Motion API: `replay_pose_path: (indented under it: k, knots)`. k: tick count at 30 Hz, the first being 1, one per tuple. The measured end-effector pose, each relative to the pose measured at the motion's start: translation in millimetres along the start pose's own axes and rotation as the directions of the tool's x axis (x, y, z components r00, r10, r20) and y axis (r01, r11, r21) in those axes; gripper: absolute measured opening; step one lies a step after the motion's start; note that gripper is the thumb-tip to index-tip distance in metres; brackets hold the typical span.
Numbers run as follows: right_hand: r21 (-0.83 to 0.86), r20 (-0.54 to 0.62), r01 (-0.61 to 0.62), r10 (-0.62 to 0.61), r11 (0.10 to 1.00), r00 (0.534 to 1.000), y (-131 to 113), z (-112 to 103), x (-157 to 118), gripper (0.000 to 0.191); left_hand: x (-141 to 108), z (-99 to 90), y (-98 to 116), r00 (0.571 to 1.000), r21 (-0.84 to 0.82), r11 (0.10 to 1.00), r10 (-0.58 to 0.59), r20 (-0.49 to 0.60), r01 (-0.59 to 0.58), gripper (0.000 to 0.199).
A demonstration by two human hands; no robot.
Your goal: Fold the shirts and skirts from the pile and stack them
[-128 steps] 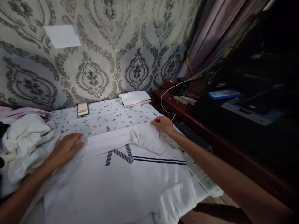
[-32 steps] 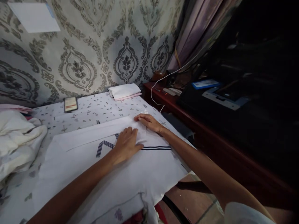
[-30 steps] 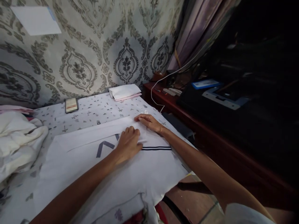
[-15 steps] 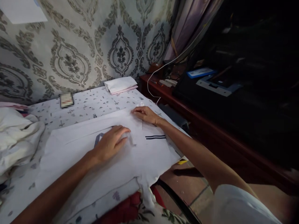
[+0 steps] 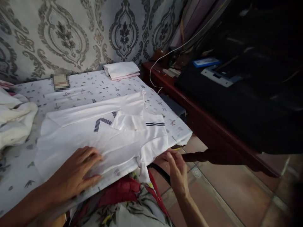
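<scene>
A white shirt (image 5: 78,145) with dark striped trim lies spread on the patterned cloth, its far side folded inward. Its collar (image 5: 130,121) points right, and a sleeve (image 5: 143,165) hangs over the near edge. My left hand (image 5: 78,171) is on the shirt's near side, fingers stretched and thumb apart. By the shirt's right corner, just off the table edge, my right hand (image 5: 177,168) has loosely bent fingers and no visible grip on the fabric.
A folded white and pink garment (image 5: 121,70) lies at the back of the cloth-covered table (image 5: 82,90). Crumpled white cloth (image 5: 14,116) is piled at the left. A blurred small item (image 5: 61,81) sits near the wall. To the right stands a dark red wooden table (image 5: 201,126) with a white cable (image 5: 151,75).
My right hand has left the shirt's far side and come down to its near right corner. My left hand has moved toward me and left. The collar and far-side fold are now uncovered.
</scene>
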State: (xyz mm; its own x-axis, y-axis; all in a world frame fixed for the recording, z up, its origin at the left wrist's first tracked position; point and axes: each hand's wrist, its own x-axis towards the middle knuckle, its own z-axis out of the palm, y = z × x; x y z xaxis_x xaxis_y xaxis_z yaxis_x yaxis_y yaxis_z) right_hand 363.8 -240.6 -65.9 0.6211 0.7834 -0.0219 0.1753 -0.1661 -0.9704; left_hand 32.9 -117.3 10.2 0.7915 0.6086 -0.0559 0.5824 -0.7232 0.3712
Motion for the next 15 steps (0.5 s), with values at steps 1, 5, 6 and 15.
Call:
replay_pose_path:
  k: [1,5,6,15]
  knots:
    - [0.090,0.087,-0.042,0.034,0.995,0.996,7,5,-5,0.034,-11,1.7,-1,1.000,0.022,1.000,-0.023,-0.014,0.023,0.031]
    - [0.317,0.377,-0.296,0.166,0.901,0.911,24,16,-4,0.051,-45,4.3,-4,0.995,0.132,0.986,-0.096,-0.034,0.100,0.034]
    - [0.302,0.396,-0.348,0.215,0.887,0.893,25,15,-2,0.050,-54,5.4,-5,0.993,0.171,0.978,-0.111,-0.038,0.116,0.035]
    - [0.123,0.480,-0.431,0.327,0.894,0.814,-25,-28,-5,0.026,-122,16.5,-44,0.943,0.188,0.932,-0.275,-0.188,0.309,0.037]
